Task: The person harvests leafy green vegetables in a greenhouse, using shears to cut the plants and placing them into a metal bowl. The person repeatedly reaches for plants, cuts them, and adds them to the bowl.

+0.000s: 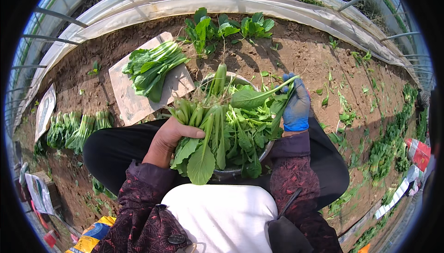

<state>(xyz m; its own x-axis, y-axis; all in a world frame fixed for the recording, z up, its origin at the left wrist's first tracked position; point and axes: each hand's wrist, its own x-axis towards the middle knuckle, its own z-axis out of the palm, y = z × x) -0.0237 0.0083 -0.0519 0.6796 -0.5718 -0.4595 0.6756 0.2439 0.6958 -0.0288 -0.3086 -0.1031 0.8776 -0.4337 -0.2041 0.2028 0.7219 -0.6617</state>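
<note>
My bare left hand (173, 134) is closed round several leafy green plants (203, 156), their pale stalks and thin roots pointing away from me. In a blue glove, my right hand (297, 104) pinches green leaves with long stalks (267, 95) to the right of that bunch. Between my legs sits a round metal basin (233, 76) filled with loose leaves (248, 142), its near side mostly covered by greens. One plant with a whole root (219, 79) stands up at the basin's far side, behind the held bunch.
A pile of trimmed greens (156, 67) lies on a flat board (126, 100) ahead left. Tied bundles (85, 131) stand in a row at far left. Rooted plants (204, 32) grow ahead, before the plastic sheeting (222, 5). Scattered leaves (347, 117) litter the soil at right.
</note>
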